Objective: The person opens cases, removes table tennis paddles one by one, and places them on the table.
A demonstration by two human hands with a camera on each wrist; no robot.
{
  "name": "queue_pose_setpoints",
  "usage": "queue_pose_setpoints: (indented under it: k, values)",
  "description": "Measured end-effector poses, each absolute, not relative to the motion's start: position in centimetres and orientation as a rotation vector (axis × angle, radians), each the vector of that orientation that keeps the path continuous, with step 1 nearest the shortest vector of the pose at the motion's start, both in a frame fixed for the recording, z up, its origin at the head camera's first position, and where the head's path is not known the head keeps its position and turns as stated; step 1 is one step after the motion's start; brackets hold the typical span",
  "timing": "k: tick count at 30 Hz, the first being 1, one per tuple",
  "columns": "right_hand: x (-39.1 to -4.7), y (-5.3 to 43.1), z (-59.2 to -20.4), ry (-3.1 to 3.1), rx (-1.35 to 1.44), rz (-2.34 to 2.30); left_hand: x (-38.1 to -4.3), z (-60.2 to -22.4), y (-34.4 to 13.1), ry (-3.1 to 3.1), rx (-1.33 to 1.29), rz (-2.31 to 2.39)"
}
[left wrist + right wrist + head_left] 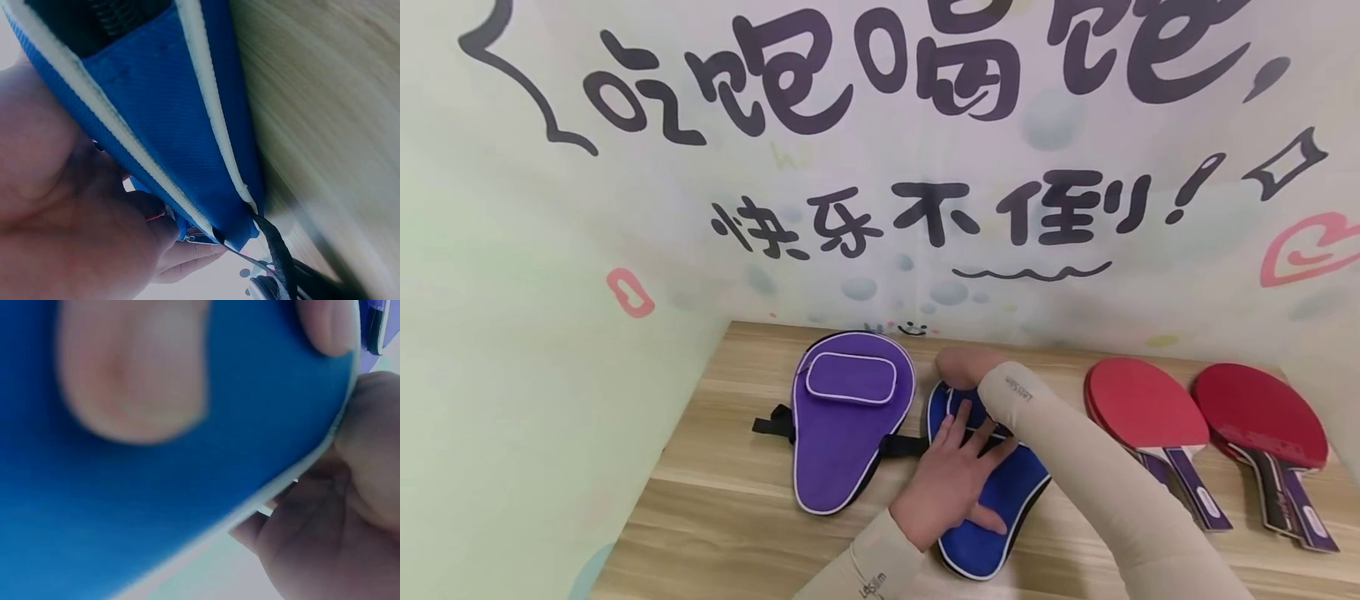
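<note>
At the left of the surface (700,500) lies one purple case (842,458), its single pocket (852,377) in full view. One black strap (773,422) shows past its left edge; another black band (904,446) lies between the cases, and which it belongs to I cannot tell. Next comes one blue case (977,550), largely covered. The left hand (951,483) rests on its front, fingers spread and grasping nothing. The right hand (967,367) bends over its top end; those fingers are hidden, so whether they grip anything I cannot tell. In the left wrist view, a dark patch on the blue case's side is hard to make out. Farther right, four paddles (1146,404) lie in two overlapping pairs, each lower one mostly hidden. Two sleeves (1097,475) run off the bottom edge.
</note>
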State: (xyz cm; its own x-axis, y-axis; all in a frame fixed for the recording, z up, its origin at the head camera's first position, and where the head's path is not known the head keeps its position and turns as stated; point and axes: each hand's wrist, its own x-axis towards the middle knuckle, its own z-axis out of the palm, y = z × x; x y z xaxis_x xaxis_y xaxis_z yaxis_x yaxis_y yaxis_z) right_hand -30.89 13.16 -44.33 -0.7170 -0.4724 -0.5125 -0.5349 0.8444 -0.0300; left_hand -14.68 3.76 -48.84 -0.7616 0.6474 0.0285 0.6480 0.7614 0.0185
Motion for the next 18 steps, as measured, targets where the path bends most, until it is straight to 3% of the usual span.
queue_pose_setpoints:
  k: [8,18]
  values:
    - [-30.9,12.9,-43.4,2.537,-0.613,0.191,-14.6,-48.8,3.6,-2.924,-1.089,-0.024]
    - [-30.7,16.1,-42.3,2.574,-0.416,0.134,-14.6,-48.9,3.6,-2.963,-1.083,-0.003]
